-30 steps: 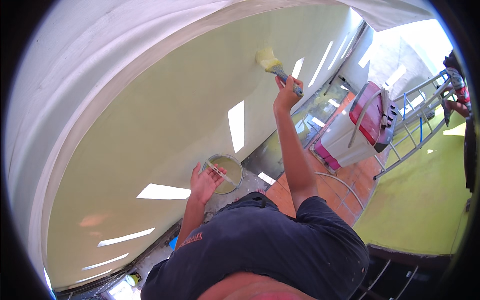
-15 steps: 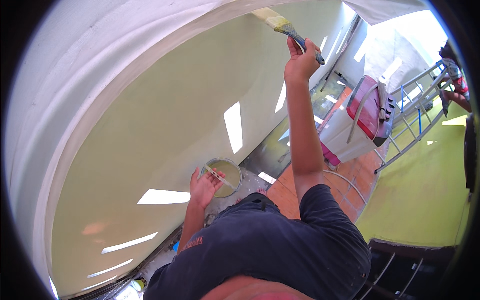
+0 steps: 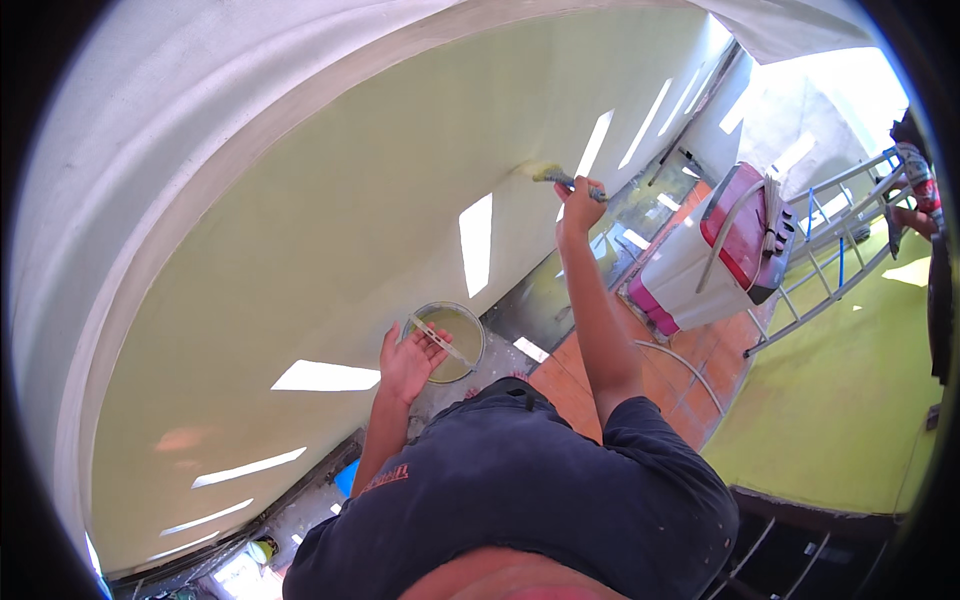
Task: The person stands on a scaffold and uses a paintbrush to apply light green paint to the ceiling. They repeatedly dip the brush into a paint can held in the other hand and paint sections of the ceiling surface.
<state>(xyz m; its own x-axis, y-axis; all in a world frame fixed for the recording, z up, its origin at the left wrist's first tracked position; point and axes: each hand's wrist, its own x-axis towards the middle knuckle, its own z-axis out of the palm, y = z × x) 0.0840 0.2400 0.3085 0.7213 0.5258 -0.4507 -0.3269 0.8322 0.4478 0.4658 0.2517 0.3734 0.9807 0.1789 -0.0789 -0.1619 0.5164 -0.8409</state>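
Note:
My right hand (image 3: 578,208) grips the handle of a paintbrush (image 3: 556,177), its yellowish bristles against the pale green wall (image 3: 330,240). The arm reaches forward, and a lighter wet-looking patch shows around the bristles. Lower down, my left hand (image 3: 410,366) is palm up beside the wall, with the pale bail handle (image 3: 445,343) of a round bucket (image 3: 482,345) lying across its fingers. Yellowish-green paint (image 3: 462,330) fills part of the bucket. The fingers are slightly curled under the handle.
On the right, a white and pink washing machine (image 3: 675,285) stands on orange tiles (image 3: 575,372), a hose (image 3: 690,365) beside it. Behind it leans a metal ladder (image 3: 830,290), with another person (image 3: 915,185) partly visible there. A blue object (image 3: 347,478) lies by the wall base.
My right hand has brought the brush down and nearer along the wall, from high up to about mid-height. My left hand and the bucket stay nearly in place.

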